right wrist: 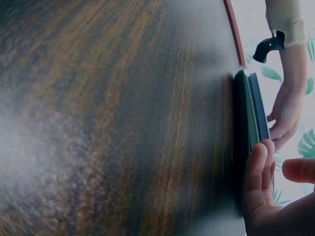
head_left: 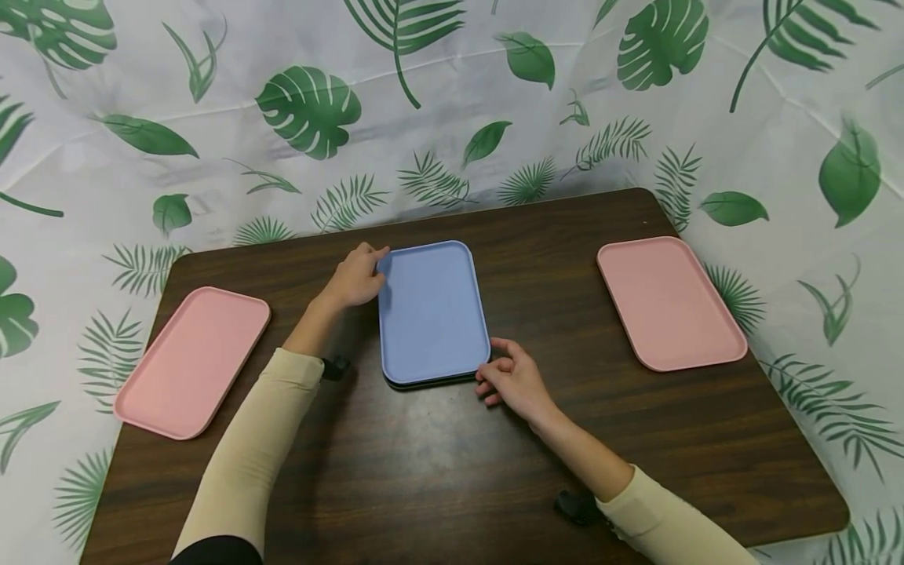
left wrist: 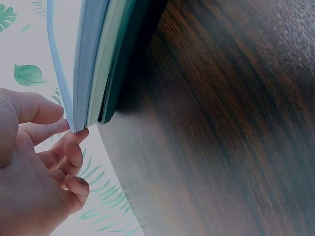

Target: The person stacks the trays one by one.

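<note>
A blue tray (head_left: pixel 432 310) tops a stack of trays near the middle of the table. Beneath it in the left wrist view show the edges of a pale green tray (left wrist: pixel 104 64) and a dark green tray (left wrist: pixel 118 69). My left hand (head_left: pixel 355 276) pinches the blue tray's far left corner, thumb at the rim and curled fingertips against its edge. At the near right corner, my right hand (head_left: pixel 518 383) touches the stack's side with its fingers (right wrist: pixel 256 167). Its thumb (right wrist: pixel 298 170) stands apart from the rim in the right wrist view.
One pink tray (head_left: pixel 194 361) lies aslant on the table's left side. Another pink tray (head_left: pixel 671 302) lies at the right edge. The dark wooden table (head_left: pixel 424 479) meets a leaf-print cloth (head_left: pixel 438 118) at the back.
</note>
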`<state>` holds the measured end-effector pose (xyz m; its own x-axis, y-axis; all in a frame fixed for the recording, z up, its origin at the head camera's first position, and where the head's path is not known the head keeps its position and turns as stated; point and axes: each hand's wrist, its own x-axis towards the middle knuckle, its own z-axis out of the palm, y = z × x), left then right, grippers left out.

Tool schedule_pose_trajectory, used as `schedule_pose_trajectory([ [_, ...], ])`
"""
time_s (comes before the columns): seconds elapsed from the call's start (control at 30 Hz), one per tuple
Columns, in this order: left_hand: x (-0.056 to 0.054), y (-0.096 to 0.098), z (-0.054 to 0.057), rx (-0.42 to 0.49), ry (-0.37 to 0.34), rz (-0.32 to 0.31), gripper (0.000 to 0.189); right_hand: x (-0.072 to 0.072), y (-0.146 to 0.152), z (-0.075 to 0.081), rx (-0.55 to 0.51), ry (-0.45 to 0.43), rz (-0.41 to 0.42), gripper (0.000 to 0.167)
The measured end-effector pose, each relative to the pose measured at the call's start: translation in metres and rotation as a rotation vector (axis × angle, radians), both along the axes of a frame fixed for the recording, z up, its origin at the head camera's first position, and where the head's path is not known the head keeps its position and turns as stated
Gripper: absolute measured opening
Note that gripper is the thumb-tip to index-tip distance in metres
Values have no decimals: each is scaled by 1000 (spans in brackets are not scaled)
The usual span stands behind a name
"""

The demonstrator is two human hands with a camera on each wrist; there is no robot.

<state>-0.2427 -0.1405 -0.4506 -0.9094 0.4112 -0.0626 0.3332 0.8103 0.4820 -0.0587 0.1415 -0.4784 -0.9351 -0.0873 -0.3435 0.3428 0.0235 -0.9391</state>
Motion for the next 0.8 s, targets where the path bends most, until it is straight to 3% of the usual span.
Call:
schedule_pose_trajectory([
  [0.2,2,0,0,-21,-22,4,60,0,0,-3,6,-6,-2,54],
  [0.8,6,-8,-2,43,-51,-10,60,0,1,0,27,-5,23,58],
])
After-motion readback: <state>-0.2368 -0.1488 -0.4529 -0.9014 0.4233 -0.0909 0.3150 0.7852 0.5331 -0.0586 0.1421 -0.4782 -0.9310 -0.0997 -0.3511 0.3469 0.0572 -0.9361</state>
